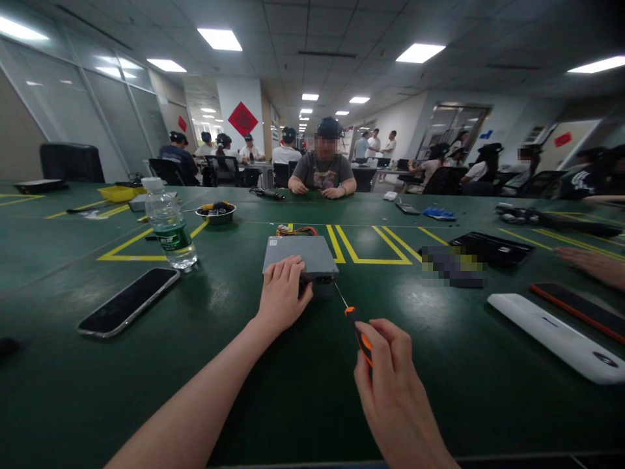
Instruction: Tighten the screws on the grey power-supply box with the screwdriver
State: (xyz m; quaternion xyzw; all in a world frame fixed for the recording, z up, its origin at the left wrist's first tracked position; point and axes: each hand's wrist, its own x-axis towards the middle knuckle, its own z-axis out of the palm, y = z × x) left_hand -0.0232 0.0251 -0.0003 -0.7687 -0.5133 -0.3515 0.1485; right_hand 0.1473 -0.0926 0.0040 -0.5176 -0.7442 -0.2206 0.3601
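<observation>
A grey metal computer power supply (312,253) lies on the green table in front of me, with a bundle of coloured wires (297,230) at its far side. My left hand (286,286) holds it at the near left corner, fingers over the top and thumb against the front face. In my right hand (388,371) is a screwdriver (359,329) with an orange and black handle, gripped between thumb and fingers. Its thin shaft points up and left, the tip at the front right corner of the power supply. Whether the tip sits in a screw I cannot tell.
To the left are a phone (129,303), a water bottle (168,225) and a metal bowl (215,213) with tools. A white device (556,335), a black tray (491,249) and another person's hand (593,266) are on the right. Someone sits opposite (323,166).
</observation>
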